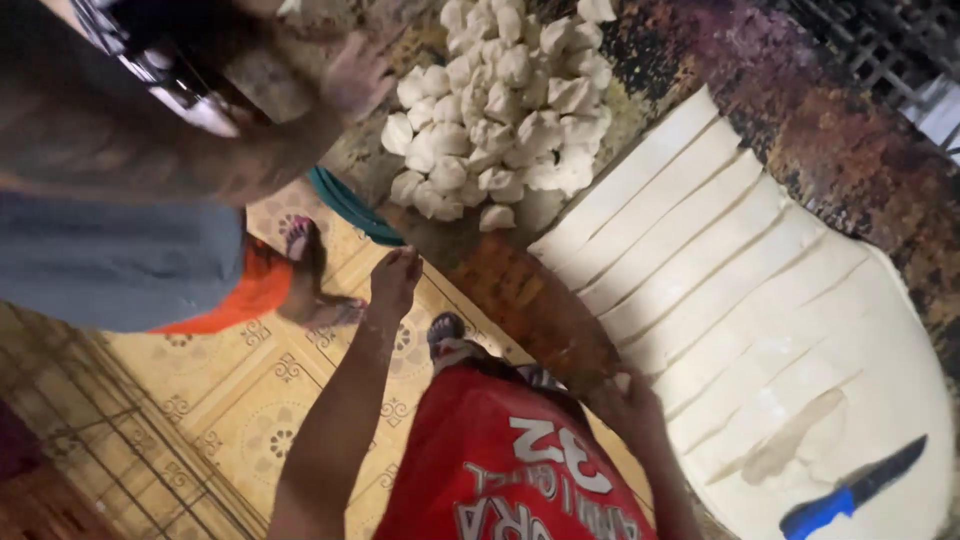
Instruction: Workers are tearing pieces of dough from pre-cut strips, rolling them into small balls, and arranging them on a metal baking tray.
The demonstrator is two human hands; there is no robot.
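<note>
While the wide, pale sheet of rolled dough (800,330) lies on the dark mottled worktop (830,130), part of it is already cut into long parallel strips. The right hand (630,405) sits at the near ends of those strips. It is blurred and seen from the back, so I cannot tell whether its fingers pinch dough or only touch it. The left hand (395,280) is well clear of the sheet at the worktop's edge, fingers loosely bent, apparently holding nothing.

A blue-handled, dark-bladed knife (850,490) rests on the uncut part of the sheet. Beyond the strips is a heap of small white dough lumps (500,110), with another person's hand (355,75) beside it.

Soft strips likely stretch, so lifting one is best done slowly, from its end, with the free hand supporting its length.
</note>
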